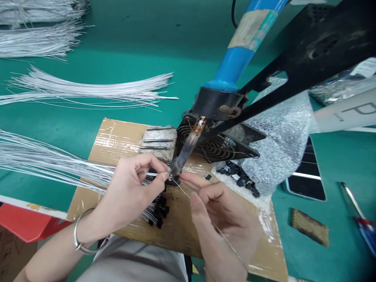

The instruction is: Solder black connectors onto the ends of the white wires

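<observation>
My left hand [135,192] pinches a white wire [151,174] between thumb and forefinger, right at the tip of a soldering iron [188,150]. The blue-handled iron points down, clamped in a black bracket [273,78]. A thin strand of solder wire [183,191] runs from near the tip through my right hand [223,215], which is closed loosely around it. My right forefinger reaches to the side of the tip. Fingers and iron hide the joint itself. Under my left hand lie wires with black connectors [158,211] on their ends.
Taped cardboard [114,137] covers the work area. Behind the iron sits a black fan [217,145]; a pad [158,143] with metal pins lies left of it. Loose black connectors [237,176] rest by bubble wrap [273,137]. White wire bundles [96,86], a phone [308,172] and a brown block [310,227] surround it.
</observation>
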`<act>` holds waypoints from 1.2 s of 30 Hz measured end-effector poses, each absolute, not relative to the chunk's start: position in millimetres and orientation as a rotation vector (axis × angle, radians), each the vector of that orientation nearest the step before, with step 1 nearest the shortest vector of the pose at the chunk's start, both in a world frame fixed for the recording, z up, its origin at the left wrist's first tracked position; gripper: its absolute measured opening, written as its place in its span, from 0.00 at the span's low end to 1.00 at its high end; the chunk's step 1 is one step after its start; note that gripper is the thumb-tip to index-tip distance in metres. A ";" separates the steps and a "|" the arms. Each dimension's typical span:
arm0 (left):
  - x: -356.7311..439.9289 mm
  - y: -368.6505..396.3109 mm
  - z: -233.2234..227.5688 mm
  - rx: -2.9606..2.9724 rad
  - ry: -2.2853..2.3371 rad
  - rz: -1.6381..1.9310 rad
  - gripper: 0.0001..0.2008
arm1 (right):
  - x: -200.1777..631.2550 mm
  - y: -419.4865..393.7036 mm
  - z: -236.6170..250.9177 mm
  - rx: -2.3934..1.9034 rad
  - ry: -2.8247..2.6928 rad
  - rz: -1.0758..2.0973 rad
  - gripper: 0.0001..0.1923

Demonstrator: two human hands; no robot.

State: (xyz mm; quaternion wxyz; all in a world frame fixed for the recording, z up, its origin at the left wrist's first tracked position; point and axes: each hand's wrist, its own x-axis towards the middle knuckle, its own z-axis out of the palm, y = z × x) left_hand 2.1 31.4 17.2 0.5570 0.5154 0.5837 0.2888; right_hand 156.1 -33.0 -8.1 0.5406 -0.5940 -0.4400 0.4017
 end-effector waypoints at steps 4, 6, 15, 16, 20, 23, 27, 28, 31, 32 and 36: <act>1.6 30.7 17.0 1.218 1.389 0.684 0.04 | 156.6 -33.3 -8.2 -1.395 -1.054 0.956 0.10; 1.4 30.5 17.1 1.216 1.394 0.685 0.04 | 156.7 -33.3 -7.8 -1.395 -1.061 0.956 0.11; 1.0 29.4 18.2 1.239 1.379 0.697 0.05 | 155.0 -32.5 -7.4 -1.404 -1.041 0.944 0.11; 1.1 29.3 18.2 1.240 1.381 0.700 0.05 | 155.0 -32.6 -7.7 -1.403 -1.038 0.941 0.10; 1.3 29.4 17.9 1.253 1.378 0.710 0.04 | 154.3 -33.3 -7.9 -1.396 -1.049 0.939 0.10; 1.4 29.4 17.6 1.262 1.384 0.711 0.04 | 151.5 -33.8 -5.9 -1.405 -1.011 0.950 0.10; 1.0 29.6 17.4 1.261 1.399 0.700 0.04 | 148.1 -33.8 -4.0 -1.436 -0.940 0.956 0.11; 0.7 29.6 17.4 1.264 1.403 0.697 0.04 | 147.9 -33.7 -4.2 -1.426 -0.957 0.955 0.11; 0.0 29.1 17.8 1.272 1.410 0.684 0.04 | 147.3 -34.2 -5.5 -1.421 -0.975 0.959 0.11; -0.1 28.8 18.0 1.271 1.409 0.681 0.04 | 146.8 -34.6 -5.6 -1.434 -0.964 0.960 0.11; 0.6 28.6 18.7 1.287 1.399 0.691 0.04 | 143.4 -36.1 -3.0 -1.485 -0.933 0.933 0.11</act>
